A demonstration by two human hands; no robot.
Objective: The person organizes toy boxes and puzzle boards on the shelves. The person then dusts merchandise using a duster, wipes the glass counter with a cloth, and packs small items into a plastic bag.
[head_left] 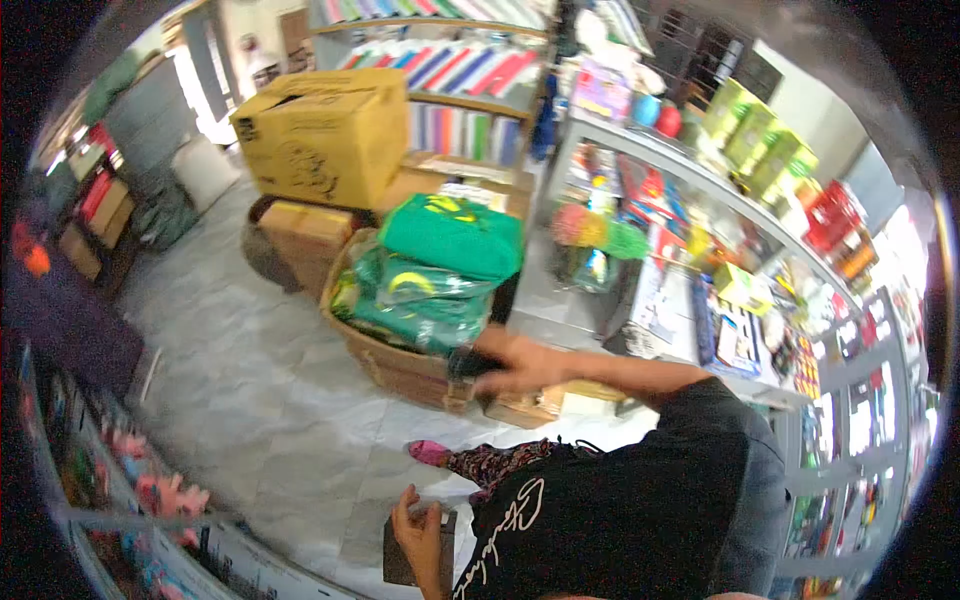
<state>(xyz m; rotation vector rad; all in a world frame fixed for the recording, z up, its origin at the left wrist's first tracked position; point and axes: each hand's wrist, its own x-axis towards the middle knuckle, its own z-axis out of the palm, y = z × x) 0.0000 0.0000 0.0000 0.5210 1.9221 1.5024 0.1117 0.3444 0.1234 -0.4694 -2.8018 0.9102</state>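
My right hand (520, 360), smeared by motion, reaches out at the near edge of an open cardboard box (405, 372). Its fingers are closed around a small black object (470, 364), too blurred to name. Plastic-wrapped green packs (425, 300) with yellow print fill the box, and a bright green pack (455, 237) lies on top. Lower in the view is my left hand (418, 530), fingers bent and apart, with nothing visible in them. A dark flat panel (402, 560) shows behind it; I cannot tell whether they touch.
A large yellow carton (325, 140) stands on a brown box (300, 235) beyond the green packs. Shelves of books (440, 75) rise behind. To the right, a glass display counter (690, 150) holds mixed goods. More shelving (160, 520) with pink items runs along the lower left.
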